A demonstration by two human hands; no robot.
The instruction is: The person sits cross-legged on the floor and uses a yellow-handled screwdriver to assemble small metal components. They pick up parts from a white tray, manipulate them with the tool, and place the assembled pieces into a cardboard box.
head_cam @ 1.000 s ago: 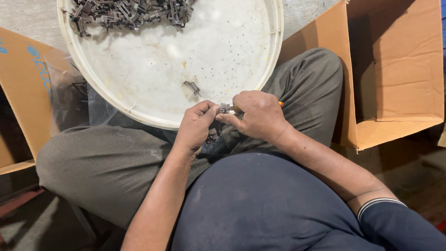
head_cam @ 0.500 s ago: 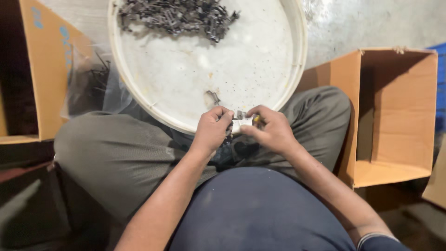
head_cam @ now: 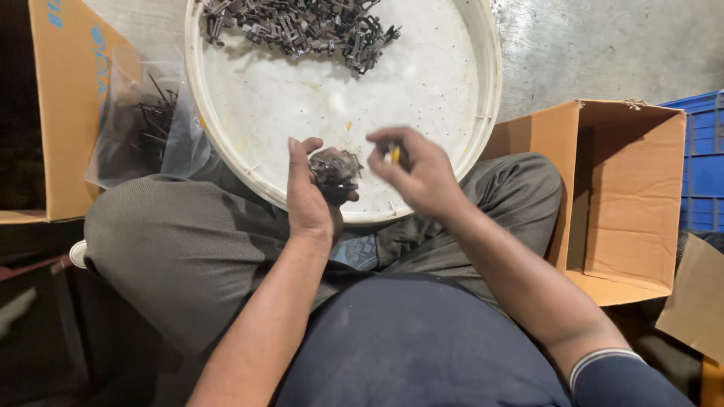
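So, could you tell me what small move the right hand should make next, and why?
Probably bring the right hand back to the left hand, because the left palm holds a cluster of dark metal parts while the right fingers pinch something small and yellow, apart from them.

Open cardboard box (head_cam: 626, 203) right of the white tub; blue crate (head_cam: 701, 162) beyond it; clear nail bag (head_cam: 143, 124) left of tub.

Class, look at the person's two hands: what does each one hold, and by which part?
The left hand cups a cluster of small dark metal parts in its palm. The right hand pinches a small yellow-tipped item at its fingertips; which part cannot be told.
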